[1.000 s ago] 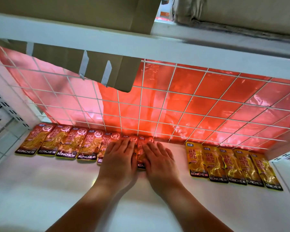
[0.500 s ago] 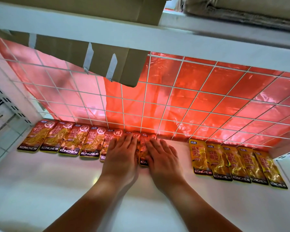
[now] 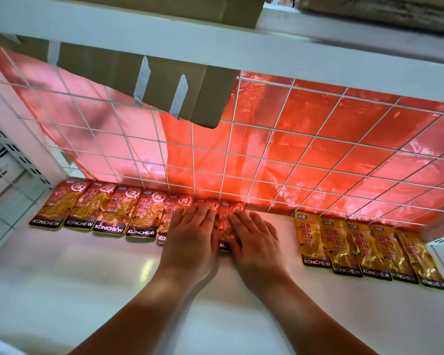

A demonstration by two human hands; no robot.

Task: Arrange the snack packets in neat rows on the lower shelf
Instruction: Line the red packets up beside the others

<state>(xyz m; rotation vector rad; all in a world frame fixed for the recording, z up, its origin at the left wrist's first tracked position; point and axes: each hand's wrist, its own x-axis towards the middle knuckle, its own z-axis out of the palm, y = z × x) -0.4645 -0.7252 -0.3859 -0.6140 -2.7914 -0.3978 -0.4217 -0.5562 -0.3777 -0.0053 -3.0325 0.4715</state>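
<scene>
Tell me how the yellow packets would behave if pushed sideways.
The yellow packets look thin and flat, so probably light and floppy. Their glossy film on the smooth white shelf suggests easy sliding. They lie touching, so pushing one likely shifts neighbours.

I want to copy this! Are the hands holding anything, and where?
Nothing is gripped. The left hand and right hand lie flat, fingers straight, pressing on the faces of the last red snack packets.

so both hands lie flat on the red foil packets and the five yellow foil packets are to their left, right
No: in the head view the yellow foil packets lie right of the left hand and right hand, which do lie flat on red foil packets.
</scene>
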